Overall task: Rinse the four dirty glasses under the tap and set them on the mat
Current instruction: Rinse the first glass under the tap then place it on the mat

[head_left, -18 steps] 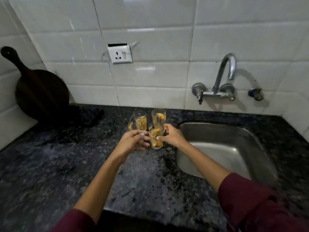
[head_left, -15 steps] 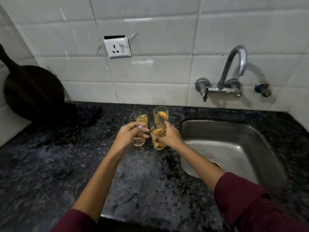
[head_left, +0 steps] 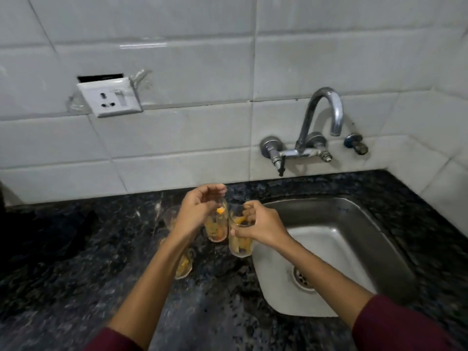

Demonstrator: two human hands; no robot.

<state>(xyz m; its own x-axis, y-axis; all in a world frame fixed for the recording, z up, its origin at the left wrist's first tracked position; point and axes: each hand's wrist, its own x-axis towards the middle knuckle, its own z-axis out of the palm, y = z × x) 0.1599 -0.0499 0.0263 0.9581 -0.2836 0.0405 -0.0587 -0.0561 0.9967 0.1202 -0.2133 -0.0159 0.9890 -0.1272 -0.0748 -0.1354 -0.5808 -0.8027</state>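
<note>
On a dark speckled granite counter [head_left: 76,287], just left of a steel sink [head_left: 354,224], four dirty glasses streaked with orange-yellow residue are standing close together. The right hand [head_left: 260,224] is pinching the rim of the front right glass [head_left: 240,245], thumb on its near side and fingers curled over the far edge; that glass is sitting right at the sink's left lip. The left hand [head_left: 200,211] is hovering with curled fingers over the mouth of the glass behind it [head_left: 216,229], which is carrying an orange scrap near its top; whether those fingers are actually clasping the rim or only arching above it cannot be told through the blur. A third glass [head_left: 171,216] is peeking out to the left of that wrist, and a fourth glass [head_left: 183,267] is showing partly under the left forearm, nearer the camera. A curved chrome tap [head_left: 326,110] is projecting from the white tiled wall [head_left: 177,138] above the sink, with no water showing at its spout. A white wall socket [head_left: 110,97] is sitting on the tiles to the left. Maroon sleeves [head_left: 395,328] are covering both upper forearms. A dark, crumpled shape is lying at the far left of the counter, too dim to identify.
</note>
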